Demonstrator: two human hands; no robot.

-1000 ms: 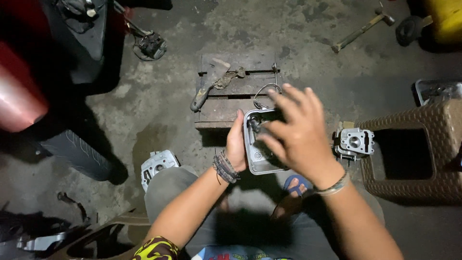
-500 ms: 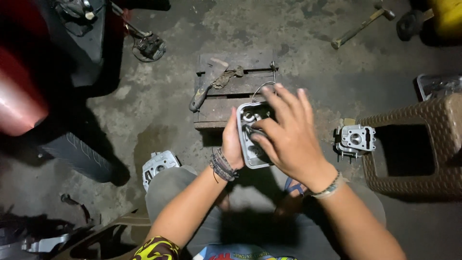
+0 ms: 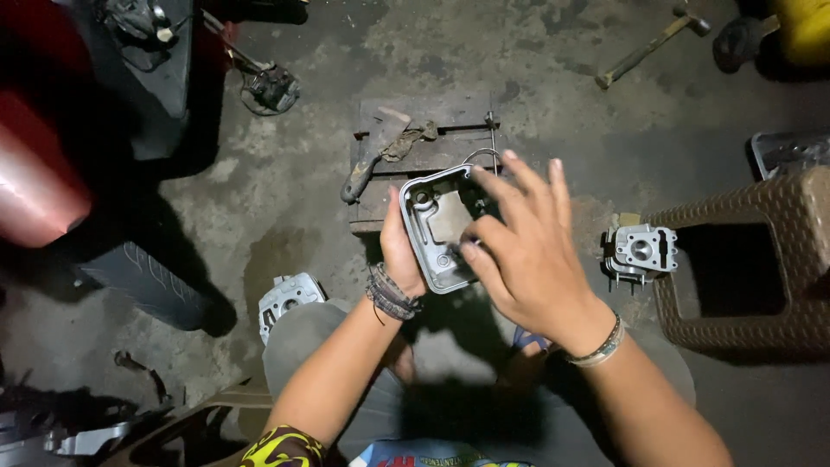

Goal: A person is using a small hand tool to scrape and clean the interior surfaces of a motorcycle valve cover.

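My left hand point(image 3: 399, 255) grips the left edge of a grey metal engine cover point(image 3: 435, 227), held hollow side up over my knees. My right hand point(image 3: 519, 246) lies across the cover's right side with fingers spread, and its thumb and bent forefinger press inside the cover near its lower edge. Whether they pinch a small part is hidden. Bracelets sit on both wrists.
A low wooden block point(image 3: 428, 143) with a knife-like tool point(image 3: 367, 169) and a rag lies just beyond the cover. A metal cylinder part point(image 3: 641, 251) sits by a brown woven stool point(image 3: 761, 259). Another metal part point(image 3: 288, 298) rests by my left knee. A hammer point(image 3: 648, 47) lies far right; a motorcycle tyre point(image 3: 143, 281) is at left.
The cover has been lifted and tilted slightly toward the wooden block. My right hand has slid to the right, uncovering more of the cover's inside.
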